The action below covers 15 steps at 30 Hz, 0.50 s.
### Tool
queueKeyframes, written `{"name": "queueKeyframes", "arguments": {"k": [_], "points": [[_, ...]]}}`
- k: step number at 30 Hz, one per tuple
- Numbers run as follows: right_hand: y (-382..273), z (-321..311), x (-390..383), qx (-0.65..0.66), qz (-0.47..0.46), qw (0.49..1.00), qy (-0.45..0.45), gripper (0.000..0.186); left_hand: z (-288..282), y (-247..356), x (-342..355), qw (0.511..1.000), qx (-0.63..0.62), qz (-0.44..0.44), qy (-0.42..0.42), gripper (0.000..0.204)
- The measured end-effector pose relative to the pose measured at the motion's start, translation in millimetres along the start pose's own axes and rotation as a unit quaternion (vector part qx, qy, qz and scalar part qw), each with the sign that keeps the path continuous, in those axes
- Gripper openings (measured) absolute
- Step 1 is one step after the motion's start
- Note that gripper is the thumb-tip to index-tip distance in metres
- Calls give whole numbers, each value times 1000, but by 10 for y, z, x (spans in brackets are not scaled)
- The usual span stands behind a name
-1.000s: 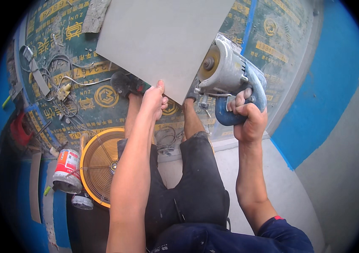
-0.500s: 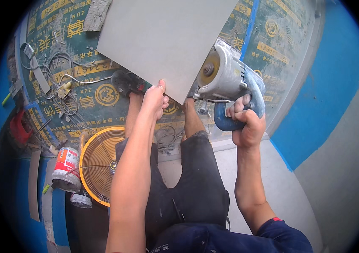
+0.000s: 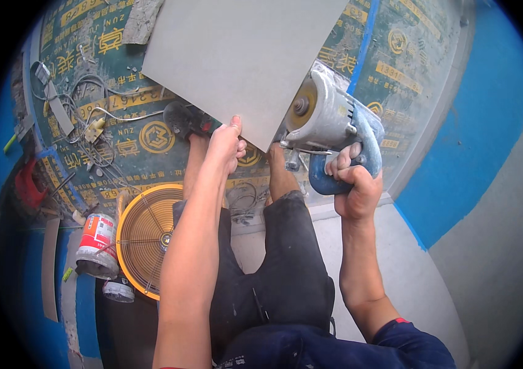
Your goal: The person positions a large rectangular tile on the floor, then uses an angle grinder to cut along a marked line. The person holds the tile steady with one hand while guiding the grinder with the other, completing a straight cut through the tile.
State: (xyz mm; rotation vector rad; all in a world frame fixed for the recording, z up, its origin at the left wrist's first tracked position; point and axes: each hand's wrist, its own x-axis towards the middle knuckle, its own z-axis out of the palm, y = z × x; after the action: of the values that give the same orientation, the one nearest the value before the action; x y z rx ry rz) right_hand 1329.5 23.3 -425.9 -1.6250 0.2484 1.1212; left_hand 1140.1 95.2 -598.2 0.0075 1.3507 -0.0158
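A large grey tile (image 3: pixel 243 61) slants across the top middle, one corner pointing toward me. My left hand (image 3: pixel 227 144) is closed on its near left edge, thumb on top and fingers curled beneath. In my right hand (image 3: pixel 358 178), closed round a blue loop handle, is a dusty power cutter (image 3: pixel 329 114) with a grey metal body. Its round disc (image 3: pixel 303 106) faces the tile's right edge, close beside it. Whether disc and tile touch I cannot tell. Both my feet are partly hidden under the tile.
Left of my legs stands a yellow round fan (image 3: pixel 145 240), beside a white-and-red bucket (image 3: pixel 97 246) and a small tub (image 3: pixel 118 290). Tangled cables (image 3: pixel 98 111) and rubble lie on the green printed floor sheet (image 3: pixel 132 111). A broken slab (image 3: pixel 142 21) lies at the far left.
My right hand and the cutter have shifted slightly left, along the tile's right edge. The left hand and the tile look unmoved.
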Motion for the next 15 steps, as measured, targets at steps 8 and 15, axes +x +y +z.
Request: {"name": "queueKeyframes", "arguments": {"k": [8,15], "points": [[40,-29,-23,7,-3,1000,-3,26,4,5,-14,1000,-2,2,2,29],[68,-52,-47,6,-3,1000,-5,25,34,32,-46,1000,0,-6,2,29]]}}
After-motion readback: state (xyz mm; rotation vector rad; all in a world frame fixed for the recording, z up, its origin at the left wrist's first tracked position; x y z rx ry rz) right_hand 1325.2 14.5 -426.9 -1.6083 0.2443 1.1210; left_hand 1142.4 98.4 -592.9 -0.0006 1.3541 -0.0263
